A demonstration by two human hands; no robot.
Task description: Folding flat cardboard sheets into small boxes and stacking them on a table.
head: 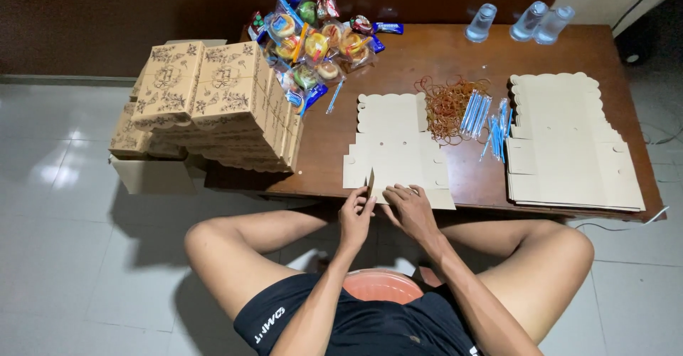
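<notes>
Cardboard box blank (395, 150) lies flat at the near edge of the brown table (441, 57), directly in front of the seated person. Both hands work its near flap: the left hand (356, 217) pinches a small tab that stands up from the sheet, fingers closed narrowly on it, while the right hand (410, 210) rests curled on the flap just beside, pressing on the card — whether it grips anything I cannot tell. This blank looks barely begun; only that one tab is raised and the rest is still flat.

Just beyond the blank sits a tangle of rubber bands (447, 107), with blue-wrapped straws (485, 118) beside it. To the right, a stack of flat blanks (569, 142) waits unfolded. At the left end of the table a pile of finished patterned boxes (206, 103) stands several layers high — a fair share of the folding seems done, though plenty of blanks remain. Farther back are wrapped snacks (316, 39) in a loose heap, not yet packed as far as can be seen, and at the far edge three sealed water cups (523, 20).
</notes>
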